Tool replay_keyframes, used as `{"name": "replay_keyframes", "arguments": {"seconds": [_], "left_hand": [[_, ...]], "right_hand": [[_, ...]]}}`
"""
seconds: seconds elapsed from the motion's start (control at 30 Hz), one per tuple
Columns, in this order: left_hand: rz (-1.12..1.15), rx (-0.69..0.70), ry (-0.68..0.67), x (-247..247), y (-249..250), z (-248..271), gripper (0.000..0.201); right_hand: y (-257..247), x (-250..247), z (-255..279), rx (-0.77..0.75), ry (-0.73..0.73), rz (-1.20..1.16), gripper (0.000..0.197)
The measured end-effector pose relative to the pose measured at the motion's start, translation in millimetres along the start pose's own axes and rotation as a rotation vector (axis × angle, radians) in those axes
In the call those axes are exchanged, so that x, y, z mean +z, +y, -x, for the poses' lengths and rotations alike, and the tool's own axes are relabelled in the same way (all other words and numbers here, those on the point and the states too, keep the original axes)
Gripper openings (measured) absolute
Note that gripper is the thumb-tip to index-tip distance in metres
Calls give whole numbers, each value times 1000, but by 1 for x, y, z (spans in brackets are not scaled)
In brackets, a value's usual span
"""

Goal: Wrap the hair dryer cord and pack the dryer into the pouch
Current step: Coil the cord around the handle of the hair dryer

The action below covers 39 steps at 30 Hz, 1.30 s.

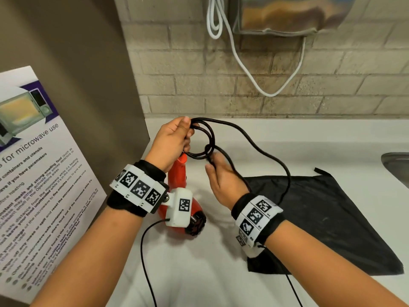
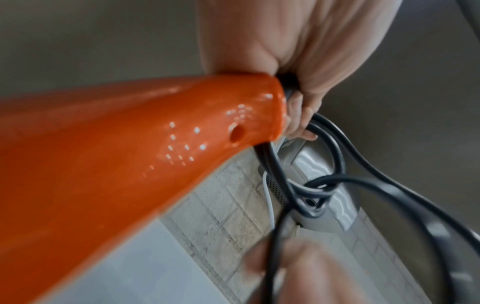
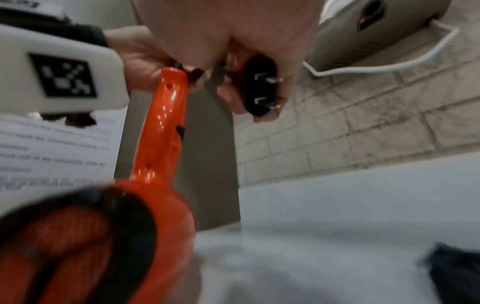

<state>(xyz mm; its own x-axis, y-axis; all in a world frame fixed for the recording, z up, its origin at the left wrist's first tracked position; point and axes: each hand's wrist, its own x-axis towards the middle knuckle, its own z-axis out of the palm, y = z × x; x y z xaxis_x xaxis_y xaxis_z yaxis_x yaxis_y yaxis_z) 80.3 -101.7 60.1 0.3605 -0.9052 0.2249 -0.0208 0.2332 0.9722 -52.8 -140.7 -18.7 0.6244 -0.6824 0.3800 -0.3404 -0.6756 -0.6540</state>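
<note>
My left hand (image 1: pixel 177 138) grips a couple of loops of the black cord (image 1: pixel 210 138) just past the end of the orange hair dryer's handle (image 1: pixel 176 176). The dryer (image 2: pixel 130 154) slants down from that hand toward the counter, barrel lowest. My right hand (image 1: pixel 213 167) is curled round the black two-pin plug (image 3: pixel 259 86), close under the loops. From there the loose cord (image 1: pixel 254 142) arcs right and down over the black pouch (image 1: pixel 332 218), which lies flat on the counter on the right.
White counter (image 1: pixel 287 140) against a brick wall. A microwave-use poster (image 1: pixel 33 173) leans at the left beside a grey panel. A steel sink edge (image 1: pixel 396 167) shows far right. A metal wall unit (image 1: pixel 287 14) with a hanging white cable (image 1: pixel 243 63) is above.
</note>
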Motion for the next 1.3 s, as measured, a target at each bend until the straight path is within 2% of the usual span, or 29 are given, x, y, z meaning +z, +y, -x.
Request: {"name": "replay_keyframes", "arguments": {"seconds": [0.07, 0.17, 0.27, 0.4, 0.47, 0.53, 0.67, 0.77, 0.87, 0.97, 1.1, 1.23, 1.3], "left_hand": [[8, 2, 26, -3, 0, 0, 30], [0, -7, 1, -4, 1, 2, 27], [9, -11, -9, -3, 0, 2, 28], [89, -4, 30, -10, 1, 2, 30], [112, 6, 53, -17, 3, 3, 29], [112, 18, 60, -21, 3, 4, 29], [105, 9, 28, -17, 3, 5, 30], [102, 2, -13, -11, 2, 5, 31], [104, -4, -48, -8, 3, 4, 29], [111, -17, -60, -8, 4, 4, 30], [122, -29, -50, -11, 3, 5, 31], [135, -43, -32, -17, 5, 5, 31], [155, -47, -25, -21, 5, 5, 30]], "right_hand": [[12, 8, 7, 83, -117, 132, 23], [23, 10, 9, 229, -160, 255, 10], [27, 2, 0, 390, -230, 325, 19], [39, -6, -9, 552, -505, 645, 33], [46, -12, -5, 611, -541, 681, 34], [50, -16, -6, 610, -434, 622, 32], [37, -11, -19, 258, -180, 167, 49], [10, -8, -31, 21, -164, -146, 57], [-1, -2, -36, -96, -171, -310, 43], [-3, -3, -36, 22, -49, -417, 23], [22, -9, -42, 183, 119, -281, 17], [54, -25, -42, 606, 216, -414, 15], [69, -35, -38, 754, 215, -395, 16]]}}
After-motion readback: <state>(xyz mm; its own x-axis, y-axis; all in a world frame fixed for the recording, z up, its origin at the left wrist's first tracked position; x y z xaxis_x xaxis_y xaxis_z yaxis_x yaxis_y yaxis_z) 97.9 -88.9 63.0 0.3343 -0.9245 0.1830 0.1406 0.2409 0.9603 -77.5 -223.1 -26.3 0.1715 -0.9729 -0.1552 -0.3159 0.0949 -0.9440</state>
